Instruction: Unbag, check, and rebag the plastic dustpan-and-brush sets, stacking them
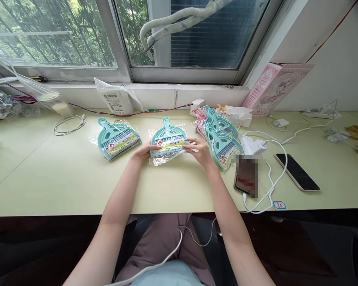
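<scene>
A teal mini dustpan-and-brush set in a clear plastic bag (169, 140) lies on the pale green desk (62, 178) in front of me. My left hand (143, 151) grips its left edge and my right hand (200, 152) grips its right edge, fingers curled on the packaging. To the left rests a small stack of the same bagged teal sets (117, 139). At the right leans a pile of several more sets, teal and pink (219, 133).
A phone (296, 171) and a second, blurred phone (247, 176) lie at the right among white charger cables (274, 159). A coiled cable (68, 124), plastic bags (116, 99) and a pink box (274, 89) sit by the window sill. The desk's front edge is near me.
</scene>
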A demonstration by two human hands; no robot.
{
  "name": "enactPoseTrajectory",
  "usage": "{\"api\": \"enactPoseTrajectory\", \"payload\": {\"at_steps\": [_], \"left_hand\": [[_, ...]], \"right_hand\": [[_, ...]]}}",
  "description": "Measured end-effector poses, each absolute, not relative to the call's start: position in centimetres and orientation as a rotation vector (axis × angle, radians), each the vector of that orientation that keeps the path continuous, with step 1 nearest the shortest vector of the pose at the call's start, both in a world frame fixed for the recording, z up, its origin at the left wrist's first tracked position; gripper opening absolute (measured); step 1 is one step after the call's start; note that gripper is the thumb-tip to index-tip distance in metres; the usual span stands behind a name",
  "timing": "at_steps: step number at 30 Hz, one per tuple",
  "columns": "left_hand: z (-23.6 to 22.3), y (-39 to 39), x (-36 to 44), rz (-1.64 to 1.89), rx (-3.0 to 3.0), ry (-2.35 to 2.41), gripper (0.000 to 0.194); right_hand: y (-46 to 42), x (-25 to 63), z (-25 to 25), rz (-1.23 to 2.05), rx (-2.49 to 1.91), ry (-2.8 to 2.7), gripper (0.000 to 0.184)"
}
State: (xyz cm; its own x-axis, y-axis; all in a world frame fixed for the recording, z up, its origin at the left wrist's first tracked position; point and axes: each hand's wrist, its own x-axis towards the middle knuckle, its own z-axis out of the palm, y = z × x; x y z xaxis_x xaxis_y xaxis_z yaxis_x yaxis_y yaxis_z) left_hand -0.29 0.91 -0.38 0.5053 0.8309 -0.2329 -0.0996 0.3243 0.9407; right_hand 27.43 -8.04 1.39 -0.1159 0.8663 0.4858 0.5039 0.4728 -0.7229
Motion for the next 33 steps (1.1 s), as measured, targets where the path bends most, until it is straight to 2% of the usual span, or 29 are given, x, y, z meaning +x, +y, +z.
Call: {"api": "enactPoseTrajectory", "payload": {"at_steps": [7, 12, 26, 33], "left_hand": [[-0.4, 1.0, -0.2, 0.681, 1.076, 0.859, 0.067], [-0.4, 1.1, 0.0, 0.662, 1.068, 0.892, 0.064], [0.0, -0.3, 1.8, 0.672, 1.063, 0.809, 0.056], [-0.1, -0.3, 1.9, 0.672, 1.139, 0.787, 0.063]], "right_hand": [[-8.0, 27.2, 1.1, 0.404, -1.233, -1.743, 0.013], [-7.8, 26.8, 0.6, 0.302, -1.282, -1.726, 0.018], [-7.7, 26.3, -0.2, 0.303, -1.320, -1.440, 0.020], [-7.6, 26.2, -0.2, 0.129, -1.342, -1.382, 0.020]]}}
